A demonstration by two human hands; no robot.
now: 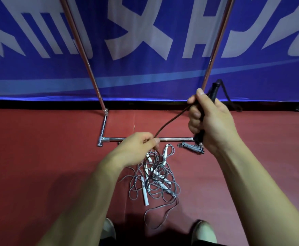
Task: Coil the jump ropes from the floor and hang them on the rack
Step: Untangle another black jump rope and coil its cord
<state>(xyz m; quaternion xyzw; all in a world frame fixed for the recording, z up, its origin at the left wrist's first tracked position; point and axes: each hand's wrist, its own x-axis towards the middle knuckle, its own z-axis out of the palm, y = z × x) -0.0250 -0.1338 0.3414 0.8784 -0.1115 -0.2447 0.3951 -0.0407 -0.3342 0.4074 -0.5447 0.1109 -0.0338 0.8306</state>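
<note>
My right hand (pixel 210 119) grips the black handles (pixel 214 91) of a dark jump rope, held upright in front of the rack's right pole. The dark rope (pixel 168 121) runs down and left from that fist to my left hand (pixel 138 148), which pinches it between thumb and fingers. Below my left hand the rope drops into a tangled pile of grey ropes with white handles (pixel 155 181) on the red floor. The chrome rack (pixel 145 139) stands just behind the pile, its base bar on the floor and its two poles rising out of view.
A coiled grey rope (pixel 192 147) lies by the rack's base bar at the right. A blue banner with white letters (pixel 145 41) hangs behind the rack. My two shoes (pixel 204 233) show at the bottom edge, close to the pile.
</note>
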